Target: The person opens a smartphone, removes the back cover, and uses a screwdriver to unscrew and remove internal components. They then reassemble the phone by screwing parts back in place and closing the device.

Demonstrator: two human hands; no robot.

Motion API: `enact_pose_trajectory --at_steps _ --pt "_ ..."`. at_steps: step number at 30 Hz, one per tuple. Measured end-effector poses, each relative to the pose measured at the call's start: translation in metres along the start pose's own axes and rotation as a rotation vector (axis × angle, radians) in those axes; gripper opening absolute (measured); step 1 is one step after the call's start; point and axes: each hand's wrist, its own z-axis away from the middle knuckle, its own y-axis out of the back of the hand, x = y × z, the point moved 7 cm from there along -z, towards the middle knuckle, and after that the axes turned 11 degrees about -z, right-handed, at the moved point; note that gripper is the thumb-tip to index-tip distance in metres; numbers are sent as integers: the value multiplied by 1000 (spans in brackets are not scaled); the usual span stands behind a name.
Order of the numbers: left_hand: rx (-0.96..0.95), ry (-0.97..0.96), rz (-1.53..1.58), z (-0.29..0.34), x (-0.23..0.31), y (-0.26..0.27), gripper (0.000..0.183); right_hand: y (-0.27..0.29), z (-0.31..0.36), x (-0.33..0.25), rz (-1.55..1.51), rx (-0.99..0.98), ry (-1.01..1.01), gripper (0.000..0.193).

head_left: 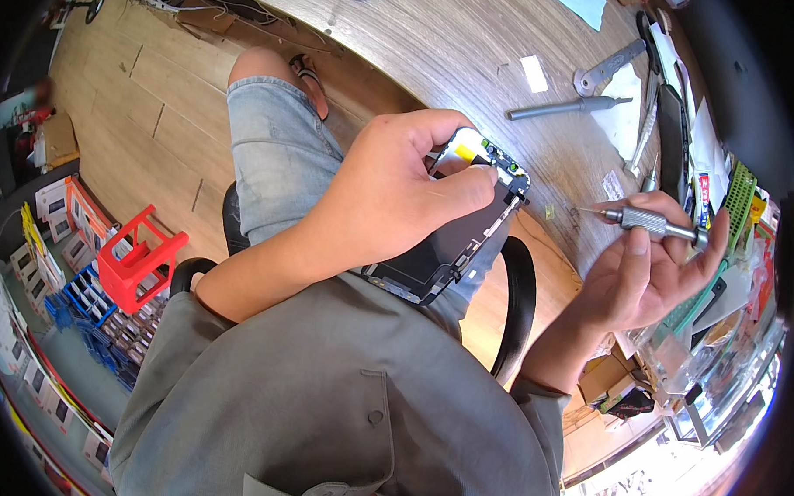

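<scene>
Phone panel (432, 249): held above our lap, just off the table edge, dark plate side facing up, tilted, small parts and a yellow patch at its upper end. Looks like an opened display assembly.

Handling, our judgement: light, thin, stiff as a plate but fragile. Glass, if there is any underneath, would be slippery and wouldn't like bending. Metal strip along the right edge and the parts up top look easy to snag. Best hold: long outer rims, light pinch, pressure off the upper-end parts and the middle.

Left hand (399, 187): closed on the panel. Thumb lies across the upper end, close to those parts; index curls around the far left edge. Other fingers are hidden, can't tell how they support it.

Right hand (632, 278): palm partly up, thumb and fingers closed around the knurled barrel of a silver screwdriver (647, 223), little finger stretched out. Tip points left toward the panel, not touching it.

Around us: wood-grain table (422, 43) with a grey pen-shaped tool (559, 108), a small white card (534, 73) and a flat grey tool (609, 67). Green perforated piece (741, 194) in the clutter at far right. Black chair armrest (522, 296) below the panel, red stool (134, 256) off left.
</scene>
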Motion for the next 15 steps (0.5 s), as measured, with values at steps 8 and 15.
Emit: enact_pose_trajectory --at_steps 8,15 --pt "33 -17 -41 -1 3 0 15 -42 25 29 -230 161 -191 91" --pt "41 -17 -106 0 5 1 13 -45 27 33 -255 156 -161 86"
